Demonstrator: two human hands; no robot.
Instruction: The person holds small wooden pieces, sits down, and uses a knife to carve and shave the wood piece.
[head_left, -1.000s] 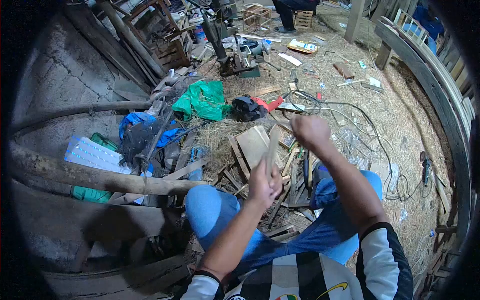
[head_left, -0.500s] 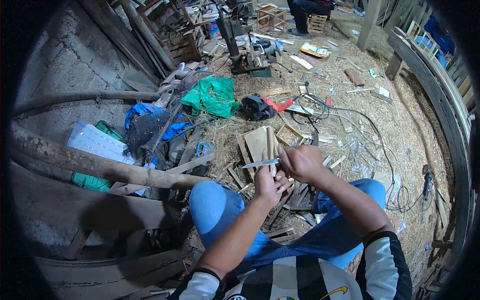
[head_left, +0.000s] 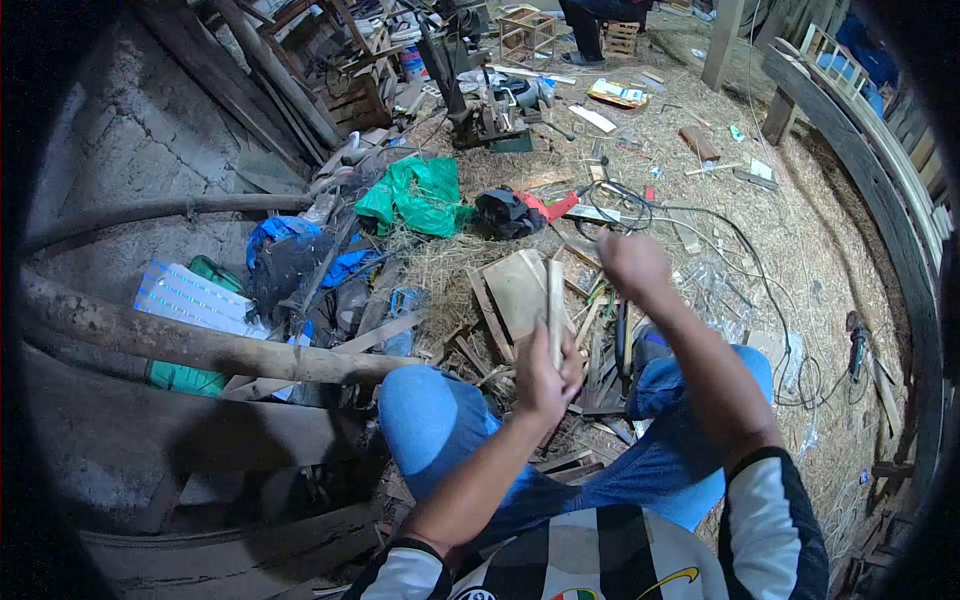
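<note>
My left hand (head_left: 545, 385) is wrapped round a narrow, pale wooden stick (head_left: 556, 305), which stands nearly upright above the fingers. To the right and further forward, my right hand (head_left: 636, 268) is raised in a fist, apart from the stick. The fist closes on the knife seen half a second ago; its blade is hidden or blurred now. Beyond the left hand lies a flat wooden board (head_left: 515, 290) among scraps between my knees.
A green plastic bag (head_left: 415, 195) and a black-and-red bundle (head_left: 510, 213) lie ahead. Black cable (head_left: 735, 235) loops across the straw-covered floor at right. A wooden pole (head_left: 200, 325) crosses at left. A metal machine (head_left: 485, 120) stands further off, with people seated beyond.
My right hand has lifted away from the stick, forward and to the right, and the knife blade no longer shows. The stick in my left hand now points more plainly upward.
</note>
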